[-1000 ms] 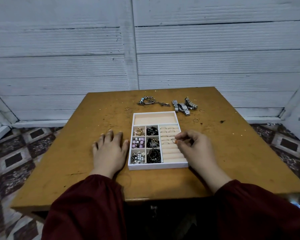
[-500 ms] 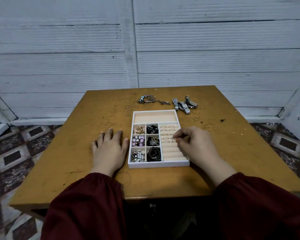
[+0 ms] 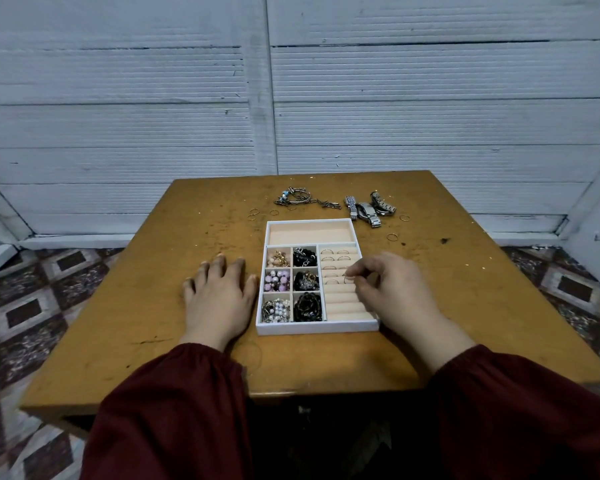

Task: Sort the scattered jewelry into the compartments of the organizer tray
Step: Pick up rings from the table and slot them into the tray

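A white organizer tray (image 3: 312,328) lies at the middle of the wooden table (image 3: 153,306). Its left small compartments hold beads, pearls and dark chains; the long top compartment (image 3: 309,233) has nothing in it. Several thin rings stand in the ring rolls (image 3: 338,296) on its right side. My right hand (image 3: 392,289) hovers over those rolls and pinches a thin gold ring (image 3: 347,279) at a slot. My left hand (image 3: 220,296) rests flat on the table, touching the tray's left wall.
Behind the tray lie a tangle of bracelets (image 3: 300,199), two metal watches (image 3: 369,207) and loose gold rings (image 3: 255,213), (image 3: 392,237), (image 3: 404,218). White corrugated walls close in the far side; patterned floor shows at both sides.
My right hand has shifted slightly along the ring rolls while holding the ring at the slot. My left hand has stayed put.
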{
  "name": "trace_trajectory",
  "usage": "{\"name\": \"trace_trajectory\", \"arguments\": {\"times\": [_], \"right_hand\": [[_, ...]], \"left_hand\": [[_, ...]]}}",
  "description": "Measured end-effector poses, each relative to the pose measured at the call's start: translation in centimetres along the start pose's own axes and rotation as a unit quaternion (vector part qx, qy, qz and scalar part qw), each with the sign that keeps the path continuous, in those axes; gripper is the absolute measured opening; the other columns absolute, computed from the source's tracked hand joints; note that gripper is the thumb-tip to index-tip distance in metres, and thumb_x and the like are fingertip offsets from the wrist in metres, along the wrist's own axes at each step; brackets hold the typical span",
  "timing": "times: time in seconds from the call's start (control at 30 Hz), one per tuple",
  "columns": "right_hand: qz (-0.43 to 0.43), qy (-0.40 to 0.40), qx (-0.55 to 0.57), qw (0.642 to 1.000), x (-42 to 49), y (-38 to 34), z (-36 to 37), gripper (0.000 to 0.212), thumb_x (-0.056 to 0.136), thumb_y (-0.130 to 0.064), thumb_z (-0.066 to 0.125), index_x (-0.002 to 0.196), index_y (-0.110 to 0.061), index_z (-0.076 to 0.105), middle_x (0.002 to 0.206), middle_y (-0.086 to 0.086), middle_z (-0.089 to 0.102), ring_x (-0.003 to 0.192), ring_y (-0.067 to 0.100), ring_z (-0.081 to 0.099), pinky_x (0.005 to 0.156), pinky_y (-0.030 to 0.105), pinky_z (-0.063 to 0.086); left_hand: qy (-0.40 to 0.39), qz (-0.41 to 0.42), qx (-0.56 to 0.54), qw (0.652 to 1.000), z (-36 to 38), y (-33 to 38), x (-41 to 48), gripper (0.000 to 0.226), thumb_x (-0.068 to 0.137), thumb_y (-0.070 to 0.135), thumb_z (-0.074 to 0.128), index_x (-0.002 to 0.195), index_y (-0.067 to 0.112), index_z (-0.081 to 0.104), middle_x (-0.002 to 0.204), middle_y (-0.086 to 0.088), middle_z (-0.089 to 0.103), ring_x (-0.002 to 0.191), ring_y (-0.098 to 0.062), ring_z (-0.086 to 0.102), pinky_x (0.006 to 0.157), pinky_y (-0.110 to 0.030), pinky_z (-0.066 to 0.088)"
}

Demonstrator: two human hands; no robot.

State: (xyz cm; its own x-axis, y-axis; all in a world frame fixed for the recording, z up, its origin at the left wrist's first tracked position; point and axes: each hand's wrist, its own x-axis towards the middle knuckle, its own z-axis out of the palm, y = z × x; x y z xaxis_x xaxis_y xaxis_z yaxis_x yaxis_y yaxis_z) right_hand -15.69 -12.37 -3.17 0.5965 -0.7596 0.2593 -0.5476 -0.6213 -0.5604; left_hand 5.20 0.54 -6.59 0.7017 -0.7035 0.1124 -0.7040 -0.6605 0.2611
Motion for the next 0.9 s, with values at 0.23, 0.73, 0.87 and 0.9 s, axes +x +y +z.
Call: {"name": "trace_trajectory", "arguments": {"times": [0.23,0.73,0.87,0.9], "right_hand": [[-0.010,0.006,-0.001,1.000,-0.06,-0.04,0.04,0.016,0.082,-0.015,0.063,0.082,-0.028,0.071,0.082,-0.007,0.059,0.075,0.014,0.057,0.069,0.032,0.049],[-0.023,-0.005,-0.035,0.999,0.05,0.35,0.32,0.019,0.082,-0.016,0.059,0.085,-0.030,0.071,0.085,-0.009,0.057,0.080,0.012,0.054,0.068,0.030,0.046],[-0.019,0.002,-0.014,1.000,0.01,0.45,0.39,0.018,0.083,-0.013,0.060,0.083,-0.029,0.069,0.084,-0.009,0.056,0.077,0.011,0.052,0.066,0.029,0.043],[-0.016,0.005,-0.007,1.000,-0.03,0.45,0.42,0.017,0.083,-0.013,0.060,0.084,-0.028,0.069,0.084,-0.010,0.056,0.076,0.010,0.052,0.065,0.029,0.043]], "left_hand": [[-0.002,0.000,-0.002,1.000,-0.08,0.07,-0.06,0.050,0.098,0.049,0.029,0.145,0.031,0.032,0.157,-0.002,0.022,0.145,-0.026,0.014,0.115,-0.049,0.009],[-0.003,0.000,-0.003,1.000,0.08,-0.05,0.02,0.051,0.098,0.050,0.030,0.145,0.031,0.033,0.157,-0.003,0.023,0.144,-0.026,0.014,0.115,-0.049,0.010],[-0.007,0.000,-0.004,1.000,-0.01,0.07,0.03,0.050,0.098,0.049,0.030,0.145,0.030,0.032,0.157,-0.004,0.022,0.145,-0.027,0.014,0.115,-0.049,0.010],[-0.009,0.000,-0.004,1.000,-0.02,0.10,0.01,0.050,0.098,0.049,0.030,0.145,0.030,0.032,0.157,-0.004,0.022,0.144,-0.027,0.014,0.115,-0.049,0.010]]}}
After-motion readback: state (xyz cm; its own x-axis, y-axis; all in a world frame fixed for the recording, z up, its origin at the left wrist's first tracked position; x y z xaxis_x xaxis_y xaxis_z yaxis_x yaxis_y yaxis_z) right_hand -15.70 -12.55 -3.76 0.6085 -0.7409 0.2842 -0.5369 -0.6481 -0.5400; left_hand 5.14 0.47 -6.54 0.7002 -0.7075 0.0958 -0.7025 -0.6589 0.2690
